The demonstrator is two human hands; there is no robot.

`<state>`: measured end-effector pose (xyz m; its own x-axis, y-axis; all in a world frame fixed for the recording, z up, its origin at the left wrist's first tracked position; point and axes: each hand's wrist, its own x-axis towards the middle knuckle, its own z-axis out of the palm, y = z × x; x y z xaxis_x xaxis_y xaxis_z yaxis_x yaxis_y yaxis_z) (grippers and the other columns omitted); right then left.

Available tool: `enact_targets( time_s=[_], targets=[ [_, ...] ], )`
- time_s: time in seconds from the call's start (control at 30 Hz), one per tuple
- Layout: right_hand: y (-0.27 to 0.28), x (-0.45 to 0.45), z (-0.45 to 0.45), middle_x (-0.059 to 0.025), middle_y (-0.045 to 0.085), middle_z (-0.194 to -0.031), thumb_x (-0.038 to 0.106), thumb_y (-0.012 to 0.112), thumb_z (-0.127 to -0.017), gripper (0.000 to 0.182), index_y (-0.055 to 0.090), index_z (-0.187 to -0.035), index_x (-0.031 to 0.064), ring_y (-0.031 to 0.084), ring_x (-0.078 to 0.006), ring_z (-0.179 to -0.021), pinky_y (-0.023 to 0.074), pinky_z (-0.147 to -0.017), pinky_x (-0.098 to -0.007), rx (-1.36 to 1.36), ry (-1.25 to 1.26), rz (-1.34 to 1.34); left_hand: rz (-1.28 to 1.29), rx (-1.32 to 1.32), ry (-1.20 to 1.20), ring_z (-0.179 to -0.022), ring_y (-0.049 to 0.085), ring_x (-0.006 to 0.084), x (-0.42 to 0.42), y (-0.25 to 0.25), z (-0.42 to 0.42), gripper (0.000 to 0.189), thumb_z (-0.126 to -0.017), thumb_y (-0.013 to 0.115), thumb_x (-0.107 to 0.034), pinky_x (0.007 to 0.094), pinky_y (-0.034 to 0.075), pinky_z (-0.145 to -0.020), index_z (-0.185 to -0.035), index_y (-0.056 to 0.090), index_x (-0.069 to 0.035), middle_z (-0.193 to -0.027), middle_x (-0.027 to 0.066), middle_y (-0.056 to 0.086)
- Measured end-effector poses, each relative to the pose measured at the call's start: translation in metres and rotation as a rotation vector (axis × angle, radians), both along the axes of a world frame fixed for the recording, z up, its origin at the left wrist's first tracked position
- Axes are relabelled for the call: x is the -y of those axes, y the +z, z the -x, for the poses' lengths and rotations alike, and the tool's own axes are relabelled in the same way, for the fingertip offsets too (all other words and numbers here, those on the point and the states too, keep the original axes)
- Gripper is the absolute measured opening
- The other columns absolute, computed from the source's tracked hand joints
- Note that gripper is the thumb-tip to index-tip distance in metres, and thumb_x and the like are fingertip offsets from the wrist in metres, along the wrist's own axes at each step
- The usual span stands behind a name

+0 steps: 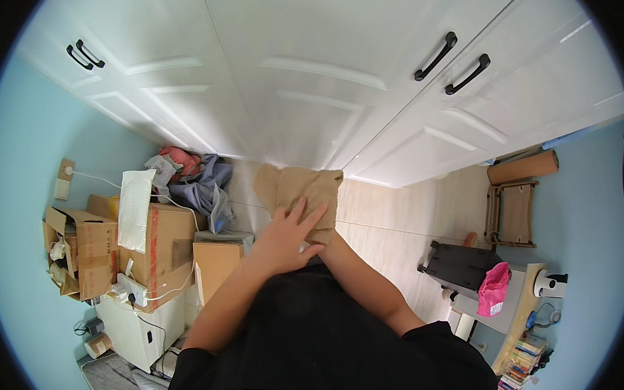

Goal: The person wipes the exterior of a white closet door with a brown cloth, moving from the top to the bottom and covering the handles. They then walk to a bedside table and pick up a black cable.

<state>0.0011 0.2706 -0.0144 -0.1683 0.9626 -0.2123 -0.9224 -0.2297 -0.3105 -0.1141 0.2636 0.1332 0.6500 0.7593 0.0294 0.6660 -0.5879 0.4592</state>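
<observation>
A tan, towel-like cloth (314,187) with folds and ragged edges is held up in front of my body, above the floor. My left hand (287,236) lies on top of it, fingers spread and pressed lightly against the fabric, the thumb near its lower edge. From the right, my forearm (361,277) reaches under the cloth. The cloth hides my right hand, so its grip does not show. A paler tan flap (265,187) extends from the cloth's left side.
White wardrobe doors (305,63) with black handles rise ahead. Cardboard boxes (172,255), a grey-blue fabric heap (205,184) and a power strip (131,289) crowd the left. On the right are a black suitcase (456,264), a folding stool (514,213) and a desk (508,301) with a pink bag (493,291).
</observation>
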Motion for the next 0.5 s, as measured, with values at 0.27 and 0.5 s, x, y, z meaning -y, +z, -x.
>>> enact_targets(
  time_s=[0.27, 0.5],
  targets=[
    [0.055, -0.012, -0.074, -0.008, 0.056, -0.107, 0.035, 0.053, -0.09, 0.033, 0.053, -0.11, 0.0084, 0.052, -0.0258, -0.104, 0.0446, -0.085, -0.0388, 0.55, -0.137, -0.219, 0.559, 0.57, 0.525, -0.083, 0.063, 0.0193, -0.014, -0.05, 0.03, 0.032, -0.092, 0.057, -0.028, 0.0312, 0.049, -0.077, -0.111, 0.062, -0.004, -0.093, 0.0104, 0.068],
    [0.042, -0.058, -0.164, -0.0116, 0.057, -0.1, 0.043, 0.043, -0.094, 0.039, 0.048, -0.109, 0.0082, 0.057, -0.0315, -0.094, 0.0484, -0.078, -0.0458, 0.15, -0.492, -0.016, 0.978, 0.814, 0.573, -0.075, 0.059, 0.0122, 0.017, -0.112, 0.021, 0.059, -0.101, 0.031, -0.044, 0.0248, 0.046, -0.066, -0.091, 0.069, 0.0, -0.085, 0.0065, 0.068]
  ],
)
